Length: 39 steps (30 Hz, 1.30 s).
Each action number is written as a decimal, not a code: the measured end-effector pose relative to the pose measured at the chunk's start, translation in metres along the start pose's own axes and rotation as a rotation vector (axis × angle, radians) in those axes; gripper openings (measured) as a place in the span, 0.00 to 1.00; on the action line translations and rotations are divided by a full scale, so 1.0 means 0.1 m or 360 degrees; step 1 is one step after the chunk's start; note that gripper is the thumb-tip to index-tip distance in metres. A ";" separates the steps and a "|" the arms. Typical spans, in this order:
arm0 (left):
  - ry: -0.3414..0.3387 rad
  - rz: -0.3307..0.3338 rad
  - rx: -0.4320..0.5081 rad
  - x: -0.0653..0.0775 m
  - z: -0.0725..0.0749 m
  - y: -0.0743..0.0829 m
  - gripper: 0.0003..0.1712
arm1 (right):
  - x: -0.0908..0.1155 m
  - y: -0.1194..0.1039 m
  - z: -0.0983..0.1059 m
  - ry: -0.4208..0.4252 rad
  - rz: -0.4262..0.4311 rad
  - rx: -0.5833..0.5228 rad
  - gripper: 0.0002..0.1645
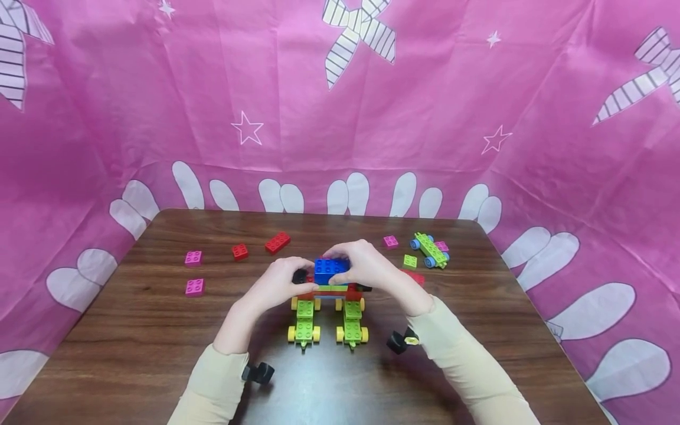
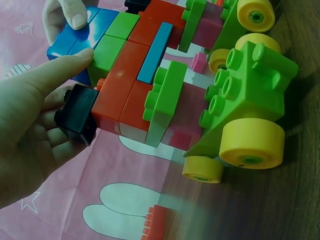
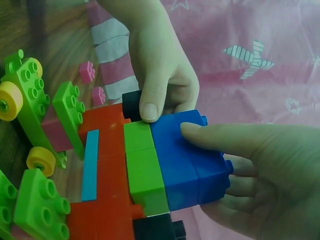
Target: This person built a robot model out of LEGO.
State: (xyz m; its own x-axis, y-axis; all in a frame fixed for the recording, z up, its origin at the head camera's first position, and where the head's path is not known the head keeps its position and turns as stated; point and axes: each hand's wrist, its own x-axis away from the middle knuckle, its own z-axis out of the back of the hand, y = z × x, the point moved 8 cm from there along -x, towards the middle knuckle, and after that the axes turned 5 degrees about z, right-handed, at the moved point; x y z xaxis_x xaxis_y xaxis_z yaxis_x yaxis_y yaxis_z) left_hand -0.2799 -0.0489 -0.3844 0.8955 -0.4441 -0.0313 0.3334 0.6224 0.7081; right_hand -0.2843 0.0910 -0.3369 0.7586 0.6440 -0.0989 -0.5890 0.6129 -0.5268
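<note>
A toy brick build stands at the middle of the table, on two light-green wheeled bases [image 1: 304, 330] with yellow wheels. Above them come green plates [image 2: 166, 100], red bricks [image 3: 111, 175], a flat turquoise piece [image 3: 90, 165] and light-green bricks [image 3: 145, 165]. Blue bricks [image 1: 325, 271] form the top, and a black brick [image 2: 77, 112] sticks out at each side. My left hand [image 1: 281, 280] grips the build's left side, thumb at the green and blue bricks, fingers behind the black brick. With thumb in front and fingers behind, my right hand [image 1: 366, 268] holds the blue bricks.
Pink bricks [image 1: 195, 287] and red bricks [image 1: 278, 242] lie at the left and back. Toward the back right are a green wheeled base [image 1: 431, 250] with blue wheels, a small green brick [image 1: 410, 261] and a pink brick [image 1: 391, 241]. A pink curtain [image 1: 297, 118] hangs behind the table.
</note>
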 end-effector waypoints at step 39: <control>0.0678 -0.0314 -0.0082 0.04 0.95 0.07 0.20 | 0.32 0.47 -0.17 0.0521 -0.0229 -0.0644 0.23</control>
State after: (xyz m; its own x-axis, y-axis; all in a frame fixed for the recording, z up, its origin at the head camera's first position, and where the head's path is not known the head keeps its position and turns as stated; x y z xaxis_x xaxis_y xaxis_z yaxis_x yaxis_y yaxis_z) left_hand -0.3017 -0.1078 -0.3126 0.8513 -0.2595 -0.4561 0.5138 0.5888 0.6240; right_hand -0.2830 0.1325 -0.3796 0.9089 0.3508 -0.2256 -0.3674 0.4175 -0.8311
